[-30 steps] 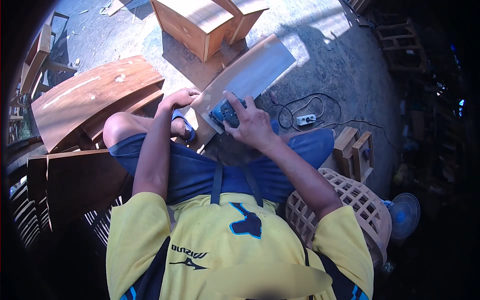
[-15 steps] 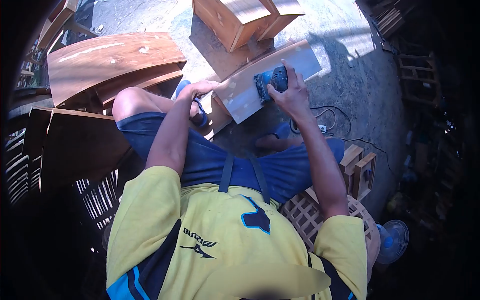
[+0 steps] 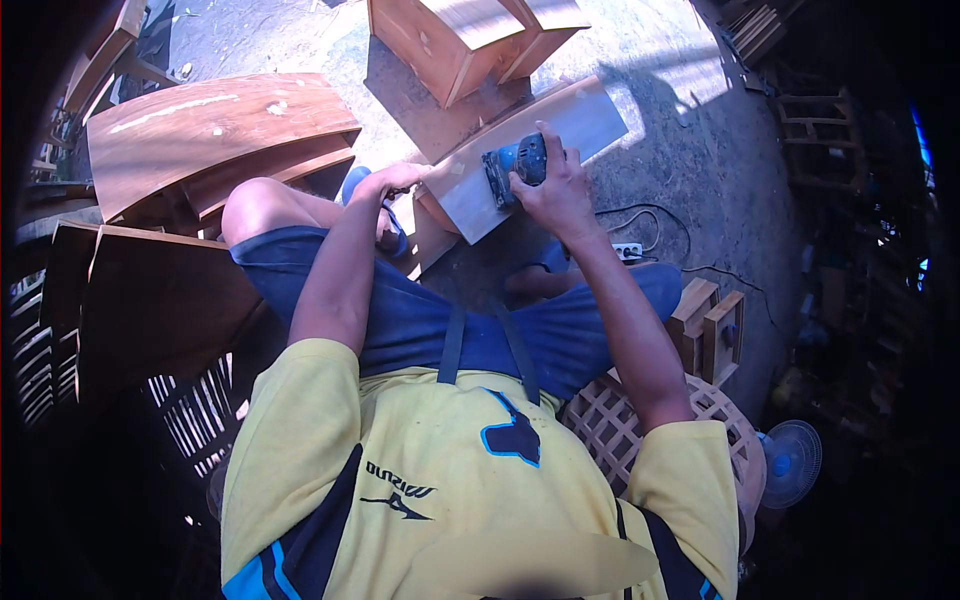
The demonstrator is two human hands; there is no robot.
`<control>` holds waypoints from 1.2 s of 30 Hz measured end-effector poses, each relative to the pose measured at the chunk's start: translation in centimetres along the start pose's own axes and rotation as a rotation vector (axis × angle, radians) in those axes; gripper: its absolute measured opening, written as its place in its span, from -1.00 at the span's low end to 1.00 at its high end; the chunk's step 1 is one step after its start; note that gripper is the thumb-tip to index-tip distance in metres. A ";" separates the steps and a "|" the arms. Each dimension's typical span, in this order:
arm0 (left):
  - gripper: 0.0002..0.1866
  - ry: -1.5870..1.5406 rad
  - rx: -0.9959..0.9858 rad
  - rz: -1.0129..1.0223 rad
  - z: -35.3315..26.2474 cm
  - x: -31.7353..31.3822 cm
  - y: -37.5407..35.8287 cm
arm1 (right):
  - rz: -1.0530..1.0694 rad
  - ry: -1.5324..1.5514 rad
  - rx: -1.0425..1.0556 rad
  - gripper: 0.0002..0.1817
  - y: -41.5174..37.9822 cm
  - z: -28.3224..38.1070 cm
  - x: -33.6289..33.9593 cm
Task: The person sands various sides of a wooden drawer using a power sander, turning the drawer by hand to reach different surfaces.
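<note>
A blue electric sander (image 3: 513, 168) rests on the pale upper face of a long wooden panel (image 3: 590, 115), which lies tilted in front of my legs. My right hand (image 3: 556, 190) is wrapped round the sander's dark top, thumb on the near side. At the panel's left end, my left hand (image 3: 398, 180) grips the edge, its fingertips partly hidden. Beneath that end, more wood of the same piece shows near my sandalled foot (image 3: 392, 232).
A curved wooden cabinet piece (image 3: 225, 135) stands to the left, a wooden cabinet (image 3: 450, 50) ahead. A power strip (image 3: 627, 251) and cables lie on the concrete floor at right, near small wooden drawers (image 3: 705, 320). A fan (image 3: 792, 462) is at lower right.
My right hand and the sander have moved slightly left along the panel. The whole scene has also shifted a little left in view. My left hand keeps its place at the panel's end.
</note>
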State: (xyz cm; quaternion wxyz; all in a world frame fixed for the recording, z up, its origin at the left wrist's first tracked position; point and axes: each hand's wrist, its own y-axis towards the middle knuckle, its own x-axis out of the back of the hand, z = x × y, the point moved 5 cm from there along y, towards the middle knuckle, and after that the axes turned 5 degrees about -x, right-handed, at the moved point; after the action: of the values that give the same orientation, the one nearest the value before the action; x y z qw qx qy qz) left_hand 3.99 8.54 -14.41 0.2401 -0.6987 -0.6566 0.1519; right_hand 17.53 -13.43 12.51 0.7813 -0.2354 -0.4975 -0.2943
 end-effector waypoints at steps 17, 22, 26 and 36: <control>-0.30 0.001 0.014 -0.016 -0.8 0.2 -0.6 | -0.011 0.015 0.011 -0.01 -0.3 1.0 -0.8; -0.28 -0.042 0.033 -0.023 -1.0 -0.1 -0.8 | 0.114 0.055 0.230 0.00 -6.5 5.8 -2.8; -0.27 -0.057 0.073 -0.040 -0.9 0.0 -0.8 | 0.168 0.044 0.180 0.01 -5.6 3.3 -1.7; -0.28 0.027 0.119 -0.056 1.4 0.4 -0.9 | -0.040 -0.039 -0.012 0.02 7.5 -9.5 3.4</control>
State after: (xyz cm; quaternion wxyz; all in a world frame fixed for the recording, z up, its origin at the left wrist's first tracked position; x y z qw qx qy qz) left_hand 2.54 9.14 -15.03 0.2941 -0.6666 -0.6624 0.1742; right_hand 30.00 -15.10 11.33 0.7640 -0.2361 -0.5155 -0.3081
